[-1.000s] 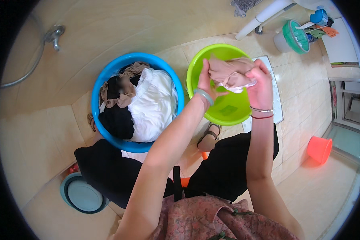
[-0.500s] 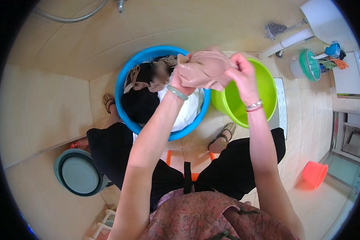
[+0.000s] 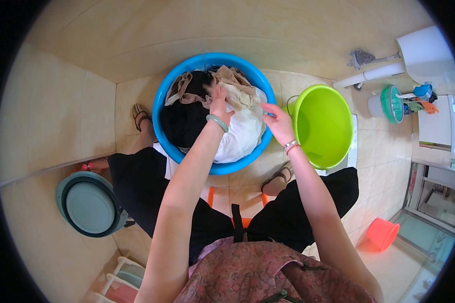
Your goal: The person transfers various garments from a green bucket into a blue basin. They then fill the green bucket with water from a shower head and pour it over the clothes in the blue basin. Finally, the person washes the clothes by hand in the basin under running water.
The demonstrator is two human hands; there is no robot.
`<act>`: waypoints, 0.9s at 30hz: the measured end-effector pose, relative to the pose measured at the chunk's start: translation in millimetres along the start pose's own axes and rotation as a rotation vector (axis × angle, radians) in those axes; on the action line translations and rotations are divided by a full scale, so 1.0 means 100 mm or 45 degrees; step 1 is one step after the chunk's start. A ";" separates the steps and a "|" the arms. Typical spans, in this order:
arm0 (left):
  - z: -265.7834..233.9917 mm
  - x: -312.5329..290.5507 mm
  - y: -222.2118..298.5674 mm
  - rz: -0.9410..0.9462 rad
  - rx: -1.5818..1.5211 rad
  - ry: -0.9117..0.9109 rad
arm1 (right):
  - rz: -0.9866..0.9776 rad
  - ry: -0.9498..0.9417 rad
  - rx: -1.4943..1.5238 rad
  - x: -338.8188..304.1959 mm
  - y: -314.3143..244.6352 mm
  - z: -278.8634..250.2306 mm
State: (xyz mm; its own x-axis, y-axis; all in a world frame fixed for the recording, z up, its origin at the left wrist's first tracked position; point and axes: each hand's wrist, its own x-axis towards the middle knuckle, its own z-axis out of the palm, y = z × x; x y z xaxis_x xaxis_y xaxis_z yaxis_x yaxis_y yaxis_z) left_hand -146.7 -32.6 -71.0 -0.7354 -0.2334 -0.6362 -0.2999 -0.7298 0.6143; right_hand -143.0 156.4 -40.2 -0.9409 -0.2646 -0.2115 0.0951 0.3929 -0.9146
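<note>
A blue basin (image 3: 163,118) stands on the tiled floor in front of me, holding black cloth (image 3: 184,123), white cloth (image 3: 242,136) and a beige garment (image 3: 240,92) on top. My left hand (image 3: 219,103), with a pale green bangle on the wrist, lies flat on the beige garment with its fingers pointing away from me. My right hand (image 3: 278,123) hovers over the basin's right rim, fingers apart and holding nothing. To the right stands a lime green basin (image 3: 333,146) with no cloth in it.
I sit on a low orange stool (image 3: 222,194) with sandalled feet either side of the blue basin. A grey-teal folded tub (image 3: 88,204) leans at lower left. A small orange bucket (image 3: 381,233) stands at lower right, and a white toilet (image 3: 424,55) and a teal-rimmed pail (image 3: 384,103) at upper right.
Both hands carried the beige garment from the green basin leftwards to the blue basin. It now lies there, and my right hand has let go.
</note>
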 end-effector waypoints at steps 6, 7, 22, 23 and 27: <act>0.05 0.07 -0.30 0.076 0.186 0.131 | 0.001 0.315 0.130 -0.45 0.15 -0.32; 0.09 0.08 -0.39 0.125 0.224 0.127 | -0.006 0.382 0.104 -0.52 0.17 -0.40; 1.15 -0.42 -1.87 0.006 0.391 -0.317 | 0.912 1.120 -0.782 -0.76 1.33 -2.04; 1.18 -0.40 -1.91 -0.008 0.446 -0.321 | 0.938 1.070 -0.719 -0.79 1.45 -2.11; 1.00 -0.22 -1.89 -0.012 0.662 -0.254 | 1.086 1.116 -0.609 -0.79 1.66 -2.14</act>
State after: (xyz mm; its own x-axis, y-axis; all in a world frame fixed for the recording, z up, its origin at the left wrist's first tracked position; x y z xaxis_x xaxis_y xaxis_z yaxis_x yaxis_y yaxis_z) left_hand -134.8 175.1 -126.7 -0.8168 -0.0648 -0.5732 -0.5304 -0.3063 0.7905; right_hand -122.3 431.3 -101.3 -0.5573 0.8058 -0.2000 0.8077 0.4704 -0.3554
